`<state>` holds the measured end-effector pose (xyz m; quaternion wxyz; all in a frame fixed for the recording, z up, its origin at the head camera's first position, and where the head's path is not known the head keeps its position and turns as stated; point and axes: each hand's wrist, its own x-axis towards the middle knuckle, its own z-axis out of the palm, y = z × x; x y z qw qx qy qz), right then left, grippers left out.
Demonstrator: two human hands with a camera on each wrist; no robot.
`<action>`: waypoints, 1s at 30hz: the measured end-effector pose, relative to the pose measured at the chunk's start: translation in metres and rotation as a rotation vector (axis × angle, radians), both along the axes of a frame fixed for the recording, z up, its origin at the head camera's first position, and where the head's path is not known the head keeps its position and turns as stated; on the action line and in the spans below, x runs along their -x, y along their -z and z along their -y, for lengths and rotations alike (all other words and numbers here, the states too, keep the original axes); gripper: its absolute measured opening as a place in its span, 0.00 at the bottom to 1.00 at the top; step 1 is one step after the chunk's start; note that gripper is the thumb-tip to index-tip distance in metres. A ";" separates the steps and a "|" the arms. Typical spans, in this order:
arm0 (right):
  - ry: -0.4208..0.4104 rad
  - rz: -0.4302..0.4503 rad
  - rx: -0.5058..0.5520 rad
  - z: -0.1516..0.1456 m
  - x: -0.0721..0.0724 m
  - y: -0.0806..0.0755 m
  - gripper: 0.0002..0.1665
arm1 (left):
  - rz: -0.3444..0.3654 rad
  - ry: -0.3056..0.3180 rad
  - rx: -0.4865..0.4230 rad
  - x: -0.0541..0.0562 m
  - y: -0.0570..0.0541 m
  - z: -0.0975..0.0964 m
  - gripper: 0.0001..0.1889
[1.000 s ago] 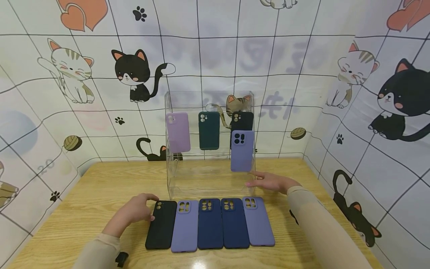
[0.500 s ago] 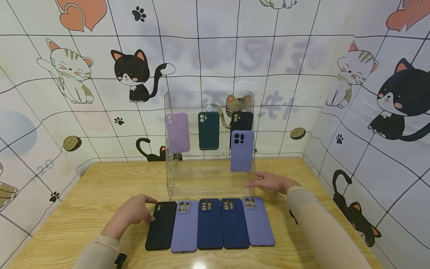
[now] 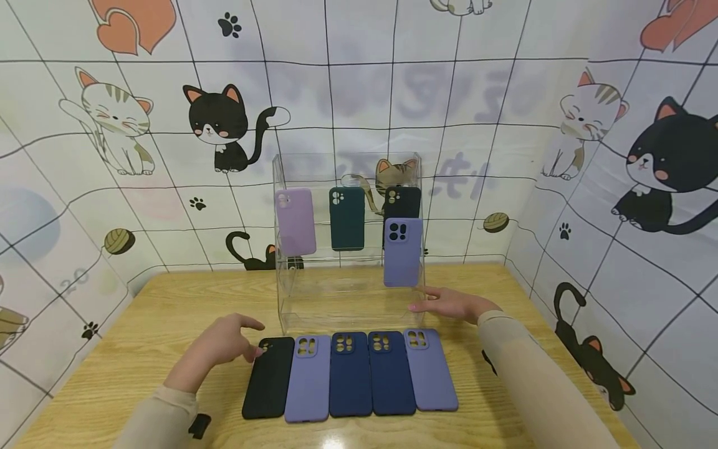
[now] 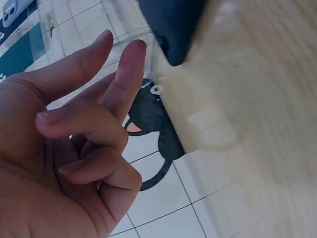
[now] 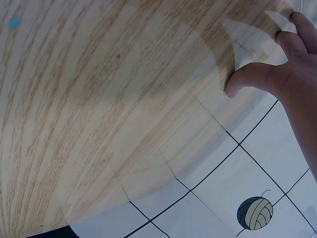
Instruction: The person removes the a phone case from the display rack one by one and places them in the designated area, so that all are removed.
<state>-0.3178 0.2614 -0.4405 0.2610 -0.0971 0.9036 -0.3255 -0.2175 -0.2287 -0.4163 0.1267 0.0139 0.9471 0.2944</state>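
A row of phone cases lies on the table: a black phone case (image 3: 269, 380) at the left end, a lavender phone case (image 3: 308, 386), two navy phone cases (image 3: 351, 383), and another lavender phone case (image 3: 433, 377). My left hand (image 3: 224, 340) hovers by the black case's upper left corner, thumb and index finger extended, other fingers loosely bent. It holds nothing; the left wrist view shows a gap to the dark case (image 4: 173, 29). My right hand (image 3: 454, 304) touches the lower right side of a clear display stand (image 3: 282, 293), its thumb and fingers spread apart.
On the stand's upper tier stand a lilac phone case (image 3: 296, 221), a dark green one (image 3: 347, 218) and a black one (image 3: 401, 198). A purple phone case (image 3: 402, 255) on a lower tier partly covers that black one. A cat-patterned wall covering (image 3: 359, 106) closes the back.
My left hand has drawn up and away from the black case, which slid slightly toward me. My right hand stays at the stand's side.
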 end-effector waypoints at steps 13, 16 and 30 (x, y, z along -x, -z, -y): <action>0.000 -0.005 -0.010 0.000 0.003 0.002 0.63 | -0.050 0.087 -0.067 0.013 -0.044 -0.022 0.26; -0.001 -0.006 -0.014 0.000 0.003 0.002 0.63 | -0.065 0.111 -0.067 0.018 -0.053 -0.034 0.26; 0.006 -0.002 -0.006 0.000 0.000 0.001 0.64 | -0.165 0.266 -0.106 0.054 -0.095 -0.113 0.36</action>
